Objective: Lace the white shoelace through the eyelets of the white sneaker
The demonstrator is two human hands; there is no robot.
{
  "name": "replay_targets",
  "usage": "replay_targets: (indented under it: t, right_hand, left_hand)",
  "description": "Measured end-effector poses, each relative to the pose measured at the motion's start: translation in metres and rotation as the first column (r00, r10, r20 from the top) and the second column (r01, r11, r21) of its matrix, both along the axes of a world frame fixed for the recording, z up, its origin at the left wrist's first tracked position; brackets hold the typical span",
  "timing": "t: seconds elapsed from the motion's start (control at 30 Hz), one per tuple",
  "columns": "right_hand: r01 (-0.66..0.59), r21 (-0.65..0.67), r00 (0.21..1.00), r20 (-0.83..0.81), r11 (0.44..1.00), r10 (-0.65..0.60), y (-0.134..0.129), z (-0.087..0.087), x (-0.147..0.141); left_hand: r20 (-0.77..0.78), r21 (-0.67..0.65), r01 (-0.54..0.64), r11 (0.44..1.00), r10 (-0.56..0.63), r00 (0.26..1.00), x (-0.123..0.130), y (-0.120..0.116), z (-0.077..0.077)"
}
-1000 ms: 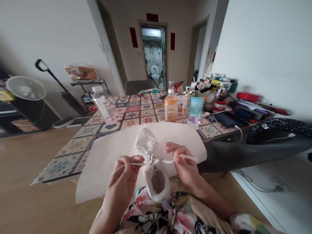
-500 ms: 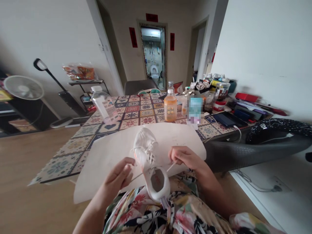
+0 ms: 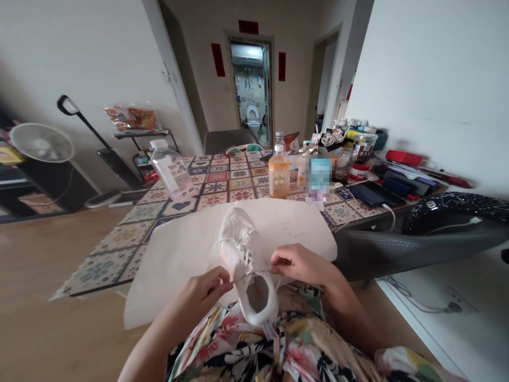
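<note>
A white lace-up sneaker (image 3: 239, 269) rests with its toe toward the table and its heel at my lap. Its white shoelace (image 3: 247, 257) criss-crosses the tongue, with a loose loop by the toe side. At the shoe's left edge, my left hand (image 3: 212, 285) pinches a lace end with thumb and forefinger. On the other side my right hand (image 3: 294, 263) has its fingers closed on the other lace end, just right of the opening. Under the shoe's front lies a large white paper sheet (image 3: 178, 254).
On the patterned tablecloth (image 3: 210, 200) stand a clear bottle (image 3: 170, 172) at left and an orange drink bottle (image 3: 279, 175) in the middle. A phone (image 3: 376, 194), jars and papers crowd the right side. A dark chair (image 3: 374, 249) is at my right.
Both hands have come inward to the sneaker's sides. The lace ends, earlier pulled outward, are now held close to the shoe's opening. The shoe has hardly moved.
</note>
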State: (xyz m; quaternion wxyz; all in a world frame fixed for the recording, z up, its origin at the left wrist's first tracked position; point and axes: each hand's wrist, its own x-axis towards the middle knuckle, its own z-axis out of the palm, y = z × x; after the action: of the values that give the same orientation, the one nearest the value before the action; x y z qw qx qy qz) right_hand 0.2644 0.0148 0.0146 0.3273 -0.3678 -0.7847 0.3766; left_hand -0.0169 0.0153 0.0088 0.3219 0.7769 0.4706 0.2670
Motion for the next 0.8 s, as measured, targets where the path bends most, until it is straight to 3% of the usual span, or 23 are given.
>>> replay_targets:
  t: [0.17,0.3,0.43,0.57,0.67,0.8]
  right_hand:
    - [-0.139,-0.048,0.976,-0.174,0.989,0.129,0.005,-0.003,0.009]
    - [-0.257,-0.080,0.878,-0.437,0.963,0.198,0.008,-0.009,0.008]
    - [-0.235,-0.072,0.748,-0.650,0.969,0.133,0.005,-0.014,-0.010]
    - [-0.281,-0.117,0.609,-0.789,0.953,0.083,0.001,-0.018,-0.033]
    - [-0.239,-0.164,0.597,-0.802,0.957,0.011,0.003,-0.023,-0.042]
    - [-0.186,-0.210,0.613,-0.788,0.960,-0.053,0.004,-0.027,-0.047]
  left_hand:
    - [-0.001,0.053,0.090,0.994,-0.090,0.996,-0.004,0.001,0.006]
    - [0.277,0.169,0.079,0.982,-0.125,0.953,-0.008,0.006,0.010]
    - [0.544,0.128,0.057,0.990,-0.118,0.831,0.000,0.003,0.005]
    - [0.729,-0.030,0.192,0.981,-0.110,0.676,0.024,-0.004,-0.007]
    - [0.787,-0.036,0.165,0.986,-0.074,0.612,0.039,-0.003,-0.014]
    - [0.783,-0.045,0.079,0.996,-0.014,0.622,0.043,0.001,-0.016]
